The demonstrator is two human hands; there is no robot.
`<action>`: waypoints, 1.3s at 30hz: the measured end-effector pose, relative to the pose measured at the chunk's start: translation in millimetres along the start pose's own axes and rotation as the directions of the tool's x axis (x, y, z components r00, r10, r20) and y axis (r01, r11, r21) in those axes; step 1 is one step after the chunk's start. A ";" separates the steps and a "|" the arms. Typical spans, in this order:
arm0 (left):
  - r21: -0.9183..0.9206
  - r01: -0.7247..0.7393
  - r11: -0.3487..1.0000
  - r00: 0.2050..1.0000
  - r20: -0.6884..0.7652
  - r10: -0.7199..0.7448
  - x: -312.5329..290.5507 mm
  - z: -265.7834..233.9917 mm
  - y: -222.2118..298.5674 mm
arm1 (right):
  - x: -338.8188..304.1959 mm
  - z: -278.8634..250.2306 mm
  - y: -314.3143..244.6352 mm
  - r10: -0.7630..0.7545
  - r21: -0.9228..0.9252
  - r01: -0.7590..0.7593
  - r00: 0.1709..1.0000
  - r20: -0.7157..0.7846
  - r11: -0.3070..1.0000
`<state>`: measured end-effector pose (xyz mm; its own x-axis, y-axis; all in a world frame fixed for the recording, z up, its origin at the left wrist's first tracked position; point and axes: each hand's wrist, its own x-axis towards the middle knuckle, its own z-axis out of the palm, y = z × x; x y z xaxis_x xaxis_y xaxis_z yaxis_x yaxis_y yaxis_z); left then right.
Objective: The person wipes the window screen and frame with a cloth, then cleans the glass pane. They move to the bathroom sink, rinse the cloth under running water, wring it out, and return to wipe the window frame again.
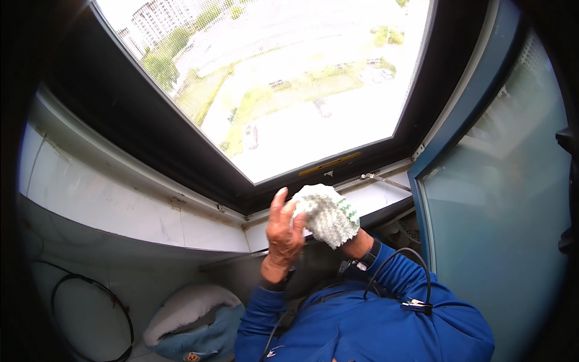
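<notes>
A fluffy white mitt (329, 214) with greyish patches and short green stripes near its cuff covers my right hand, whose fingers are hidden inside. Bare and raised, my left hand (284, 238) meets the mitt's left side. Its thumb and a finger press on the fabric there, while another finger points upward, away from it. Both hands are held in front of the lower corner of a dark window frame (253, 196), above the white sill.
Beyond the mesh-covered pane lie trees and buildings. At right stands an opened blue-framed glass sash (494, 187), with a metal stay arm (386, 181) at the sill. White ledge tiles (139, 211) run left. Below are a padded blue-and-white seat or cushion (196, 326) and a black cable loop (90, 280).
</notes>
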<state>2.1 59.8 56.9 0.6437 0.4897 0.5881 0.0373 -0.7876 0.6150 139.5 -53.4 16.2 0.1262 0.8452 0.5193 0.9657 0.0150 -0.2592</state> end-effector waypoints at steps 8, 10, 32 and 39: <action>0.451 -0.108 0.886 0.982 0.189 0.023 -60.2 8.4 -115.0 | -29.8 11.8 57.4 0.798 0.973 0.046 0.582 0.158 -0.227; 0.465 -0.120 0.877 0.973 0.232 0.010 -67.7 12.6 -124.8 | -21.0 17.6 91.5 0.702 0.966 0.227 0.708 -0.078 -0.122; 0.458 -0.136 0.879 0.979 0.199 0.048 -92.9 25.5 -167.1 | 153.5 -127.5 215.0 0.486 0.704 0.633 0.749 -0.450 -0.323; 0.488 -0.208 0.848 0.977 0.144 0.156 -101.0 40.8 -187.3 | 261.4 -282.7 175.0 -0.093 0.381 0.201 0.771 -0.630 -0.903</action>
<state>-38.7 142.6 -139.2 0.7450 0.3014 0.5950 0.2707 -0.9519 0.1432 405.6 19.1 336.7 0.1500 0.3143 0.9374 -0.9325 0.3599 0.0285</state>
